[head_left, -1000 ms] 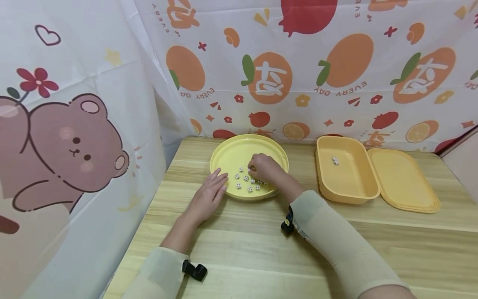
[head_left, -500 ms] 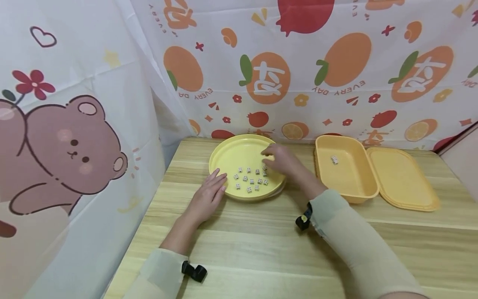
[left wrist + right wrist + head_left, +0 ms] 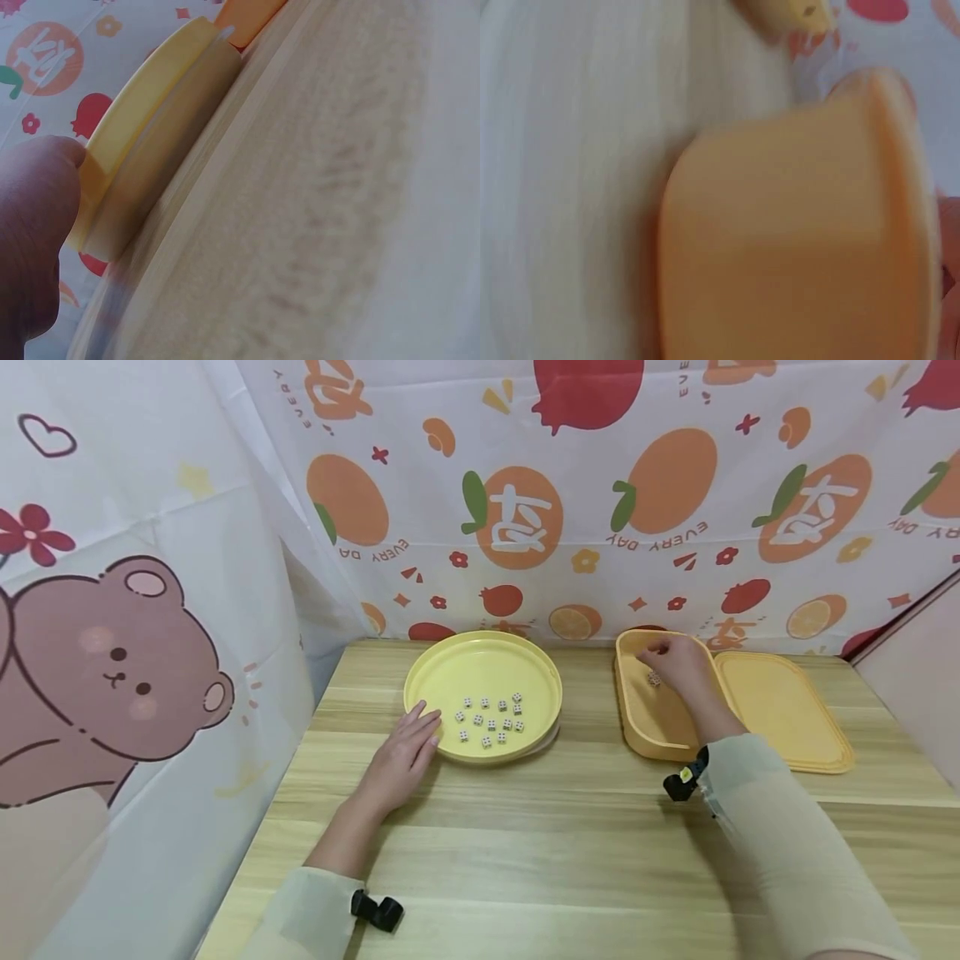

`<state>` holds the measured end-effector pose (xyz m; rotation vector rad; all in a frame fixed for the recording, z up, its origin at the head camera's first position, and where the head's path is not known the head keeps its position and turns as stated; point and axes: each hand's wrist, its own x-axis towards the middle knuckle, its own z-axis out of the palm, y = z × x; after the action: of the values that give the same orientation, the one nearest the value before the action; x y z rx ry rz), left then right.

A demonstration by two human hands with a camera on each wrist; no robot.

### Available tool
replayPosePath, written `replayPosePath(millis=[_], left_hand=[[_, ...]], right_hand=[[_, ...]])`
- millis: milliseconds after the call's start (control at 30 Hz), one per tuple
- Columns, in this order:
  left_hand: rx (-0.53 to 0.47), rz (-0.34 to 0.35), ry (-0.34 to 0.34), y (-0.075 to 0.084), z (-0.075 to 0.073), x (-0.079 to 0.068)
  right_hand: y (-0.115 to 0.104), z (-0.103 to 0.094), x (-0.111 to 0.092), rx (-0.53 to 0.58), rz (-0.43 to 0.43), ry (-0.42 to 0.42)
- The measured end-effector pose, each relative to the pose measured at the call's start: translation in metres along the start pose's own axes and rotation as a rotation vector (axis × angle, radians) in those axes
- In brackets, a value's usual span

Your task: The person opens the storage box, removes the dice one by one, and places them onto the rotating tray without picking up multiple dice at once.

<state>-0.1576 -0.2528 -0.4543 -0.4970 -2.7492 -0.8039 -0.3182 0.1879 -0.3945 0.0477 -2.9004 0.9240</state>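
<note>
Several small white dice (image 3: 491,724) lie spread over the near half of a round yellow tray (image 3: 480,664). My left hand (image 3: 393,764) rests at the tray's left front rim, its fingers fairly straight over the edge. In the left wrist view a finger touches the yellow rim (image 3: 142,101). Inside an orange rectangular box (image 3: 637,731), a small cluster of dice (image 3: 654,678) shows just below the fingers of my right hand (image 3: 686,668). That hand hangs over the box with bent fingers and no die visible in them. The box's side wall (image 3: 780,225) fills much of the right wrist view.
A flat orange lid (image 3: 787,710) lies to the right of the box, against its side. Both containers stand on a wooden table (image 3: 540,843), near a fruit-print cloth (image 3: 585,510) hanging behind. A bear-print cloth (image 3: 135,668) hangs along the left side.
My right hand has left the tray's dice and moved right, over the orange box. Another die stands at the right of the group. My left hand has stayed at the rim.
</note>
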Motion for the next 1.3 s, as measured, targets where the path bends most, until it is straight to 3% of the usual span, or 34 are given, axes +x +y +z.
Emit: replayPosePath(millis=[233,367,633,1300], left_hand=[[0.001,0.01,0.01,-0.002,0.002,-0.001],[0.001,0.014,0.007,-0.002,0.003,-0.001],[-0.004,0.019,0.011,0.0,0.002,0.0],[0.0,0.024,0.008,0.0,-0.001,0.002]], right_hand=[[0.028,0.0,0.0,-0.059,0.136,-0.223],[0.034,0.006,-0.001,-0.078,0.158,-0.283],[0.035,0.016,-0.001,-0.111,0.098,-0.243],[0.031,0.021,0.003,-0.139,0.088,-0.25]])
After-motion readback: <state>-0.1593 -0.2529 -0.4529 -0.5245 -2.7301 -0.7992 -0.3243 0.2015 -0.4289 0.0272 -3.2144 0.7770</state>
